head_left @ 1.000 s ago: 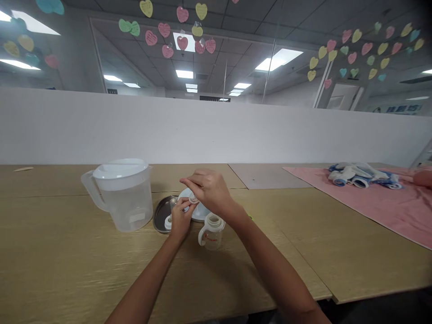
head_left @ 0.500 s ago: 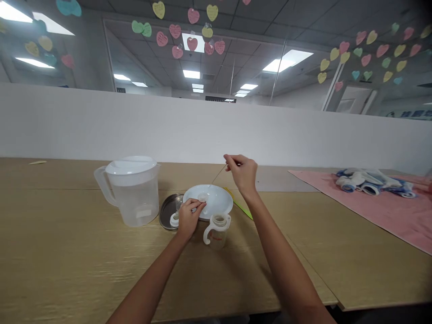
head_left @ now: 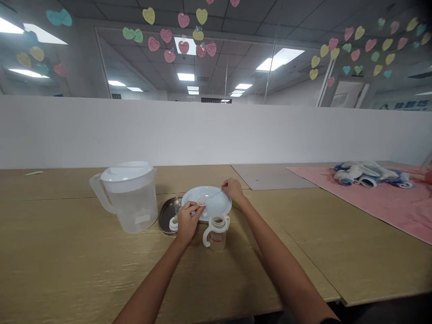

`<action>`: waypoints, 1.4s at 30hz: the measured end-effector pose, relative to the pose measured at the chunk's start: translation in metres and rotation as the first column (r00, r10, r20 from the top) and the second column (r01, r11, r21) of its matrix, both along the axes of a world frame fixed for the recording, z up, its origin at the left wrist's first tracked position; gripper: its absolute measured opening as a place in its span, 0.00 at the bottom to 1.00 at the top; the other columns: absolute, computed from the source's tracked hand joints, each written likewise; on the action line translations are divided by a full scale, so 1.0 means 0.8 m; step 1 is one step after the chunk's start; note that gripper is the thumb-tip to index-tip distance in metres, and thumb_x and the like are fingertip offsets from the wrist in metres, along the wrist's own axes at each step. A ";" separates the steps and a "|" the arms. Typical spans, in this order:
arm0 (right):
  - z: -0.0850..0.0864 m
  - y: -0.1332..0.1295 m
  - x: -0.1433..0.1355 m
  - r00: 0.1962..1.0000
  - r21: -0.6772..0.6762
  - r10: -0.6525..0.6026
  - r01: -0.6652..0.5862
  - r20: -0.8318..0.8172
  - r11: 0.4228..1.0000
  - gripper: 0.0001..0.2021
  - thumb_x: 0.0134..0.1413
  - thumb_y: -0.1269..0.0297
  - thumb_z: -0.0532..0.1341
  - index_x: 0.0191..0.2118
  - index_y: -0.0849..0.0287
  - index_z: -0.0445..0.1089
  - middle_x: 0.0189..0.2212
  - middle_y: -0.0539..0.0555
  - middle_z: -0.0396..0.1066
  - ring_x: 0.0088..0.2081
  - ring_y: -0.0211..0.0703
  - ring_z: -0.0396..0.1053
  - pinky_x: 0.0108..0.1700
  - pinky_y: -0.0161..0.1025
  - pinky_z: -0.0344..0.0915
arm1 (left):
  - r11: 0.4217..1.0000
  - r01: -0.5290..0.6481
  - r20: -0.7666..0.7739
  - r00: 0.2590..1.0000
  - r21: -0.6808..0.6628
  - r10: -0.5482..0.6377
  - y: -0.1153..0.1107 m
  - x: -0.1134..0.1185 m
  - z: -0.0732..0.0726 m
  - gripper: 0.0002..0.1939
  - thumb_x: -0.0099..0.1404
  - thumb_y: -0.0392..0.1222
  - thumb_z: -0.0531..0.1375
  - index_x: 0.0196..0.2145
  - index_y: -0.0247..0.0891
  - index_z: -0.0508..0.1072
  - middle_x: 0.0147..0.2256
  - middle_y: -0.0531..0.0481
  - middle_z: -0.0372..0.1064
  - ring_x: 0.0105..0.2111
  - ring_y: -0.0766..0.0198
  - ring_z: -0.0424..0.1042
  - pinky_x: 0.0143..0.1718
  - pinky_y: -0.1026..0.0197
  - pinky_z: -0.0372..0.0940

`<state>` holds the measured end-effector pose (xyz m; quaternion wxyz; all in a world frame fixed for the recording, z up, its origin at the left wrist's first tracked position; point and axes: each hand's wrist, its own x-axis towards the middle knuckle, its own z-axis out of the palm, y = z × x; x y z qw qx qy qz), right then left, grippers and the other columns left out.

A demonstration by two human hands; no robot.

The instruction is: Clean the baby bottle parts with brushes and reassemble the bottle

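As the small round piece [head_left: 201,200] looks light, soft and likely slippery, its rim seems the place to hold, where the left hand [head_left: 187,219], nearly closed, pinches it over the bowl [head_left: 219,206], between the near and far edges of the table [head_left: 84,261]. The right hand [head_left: 232,188], likewise pinched closed, grips one end of a thin strand [head_left: 215,194], probably easily bent.

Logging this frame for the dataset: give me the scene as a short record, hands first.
left hand: left hand pinches a small clear piece
right hand: right hand holds a thin rod slanting down toward that piece
under the piece: white plate
nearer the person: handled bottle, upright, top open
left of plate: metal tray, white ring in it
far left: lidded pitcher
right side: pink cloth, white-and-blue bundle on it
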<state>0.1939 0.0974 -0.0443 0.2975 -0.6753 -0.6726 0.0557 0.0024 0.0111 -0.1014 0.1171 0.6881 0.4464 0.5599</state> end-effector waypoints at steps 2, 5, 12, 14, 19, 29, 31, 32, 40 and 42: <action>-0.002 0.000 0.001 0.999 -0.009 -0.029 0.030 0.043 1.000 0.10 0.45 0.76 0.57 0.32 0.63 0.75 0.35 0.59 0.75 0.39 0.41 0.70 0.39 0.31 0.60 | 1.000 0.001 -0.005 1.000 0.001 -0.001 0.000 0.000 0.000 0.11 0.58 0.46 0.58 0.25 0.39 0.76 0.27 0.52 0.69 0.28 0.66 0.67 0.34 0.62 0.61; -0.005 -0.001 0.001 0.995 -0.030 -0.050 0.052 0.090 0.998 0.10 0.46 0.76 0.57 0.33 0.64 0.75 0.35 0.61 0.74 0.39 0.42 0.70 0.39 0.32 0.60 | 1.000 0.000 -0.012 1.000 0.001 0.000 0.000 0.000 0.000 0.11 0.58 0.46 0.57 0.25 0.39 0.76 0.27 0.52 0.69 0.28 0.66 0.67 0.34 0.63 0.61; 0.013 -0.020 -0.008 0.990 -0.049 -0.035 0.042 0.134 0.998 0.11 0.49 0.73 0.56 0.38 0.66 0.73 0.40 0.66 0.72 0.44 0.48 0.68 0.40 0.37 0.61 | 1.000 0.007 -0.014 1.000 -0.002 -0.007 0.001 0.000 -0.002 0.12 0.59 0.47 0.57 0.27 0.39 0.77 0.28 0.52 0.69 0.29 0.66 0.67 0.34 0.63 0.61; 0.027 -0.029 -0.014 0.991 -0.077 0.040 -0.031 0.124 0.997 0.11 0.48 0.69 0.58 0.38 0.63 0.73 0.39 0.62 0.72 0.41 0.45 0.69 0.38 0.35 0.62 | 1.000 0.010 -0.007 1.000 0.000 -0.010 0.001 0.000 -0.001 0.12 0.59 0.47 0.57 0.29 0.39 0.77 0.28 0.52 0.69 0.29 0.66 0.68 0.33 0.63 0.61; 0.049 -0.051 -0.036 0.815 -0.370 0.562 -0.571 -0.143 0.733 0.17 0.39 0.59 0.65 0.39 0.58 0.73 0.28 0.51 0.73 0.26 0.34 0.68 0.25 0.28 0.61 | 0.999 0.036 0.007 0.999 -0.005 -0.036 -0.001 0.000 0.001 0.14 0.60 0.48 0.56 0.30 0.38 0.78 0.28 0.51 0.69 0.28 0.66 0.68 0.32 0.63 0.60; 0.039 -0.046 -0.046 0.625 -0.264 0.659 -0.778 -0.419 0.570 0.13 0.39 0.59 0.63 0.31 0.62 0.73 0.22 0.48 0.66 0.23 0.30 0.60 0.19 0.27 0.54 | 0.999 0.035 0.067 0.997 0.003 -0.035 0.001 -0.003 0.001 0.13 0.59 0.46 0.55 0.29 0.37 0.77 0.28 0.50 0.69 0.29 0.65 0.67 0.31 0.63 0.60; 0.040 -0.044 -0.041 0.619 -0.269 0.649 -0.781 -0.442 0.563 0.14 0.41 0.58 0.62 0.33 0.62 0.73 0.22 0.48 0.67 0.23 0.31 0.61 0.19 0.27 0.54 | 1.000 0.022 0.116 0.993 0.014 -0.024 0.001 -0.005 0.001 0.13 0.59 0.45 0.55 0.32 0.37 0.76 0.30 0.49 0.70 0.31 0.64 0.68 0.31 0.64 0.60; 0.040 -0.042 -0.039 0.625 -0.280 0.649 -0.778 -0.435 0.562 0.14 0.42 0.58 0.62 0.33 0.63 0.72 0.23 0.48 0.67 0.23 0.31 0.61 0.19 0.27 0.54 | 1.000 0.009 0.142 0.990 0.025 -0.013 0.002 -0.007 0.002 0.12 0.59 0.44 0.54 0.33 0.38 0.76 0.31 0.49 0.70 0.32 0.64 0.68 0.32 0.63 0.61; 0.030 -0.034 -0.039 0.795 -0.426 0.598 -0.511 0.096 0.747 0.11 0.45 0.65 0.60 0.35 0.62 0.75 0.30 0.51 0.73 0.28 0.34 0.65 0.27 0.28 0.57 | 0.980 -0.197 0.375 0.907 -0.022 0.191 0.014 -0.032 0.000 0.10 0.50 0.35 0.52 0.25 0.38 0.74 0.29 0.50 0.69 0.32 0.62 0.67 0.39 0.60 0.60; 0.027 -0.035 -0.041 0.818 -0.449 0.553 -0.438 0.160 0.778 0.10 0.41 0.67 0.61 0.32 0.62 0.75 0.30 0.53 0.74 0.30 0.37 0.67 0.28 0.30 0.57 | 0.967 -0.225 0.497 0.830 -0.116 0.253 0.021 -0.038 -0.004 0.09 0.47 0.33 0.52 0.23 0.38 0.72 0.27 0.51 0.68 0.31 0.62 0.66 0.38 0.60 0.60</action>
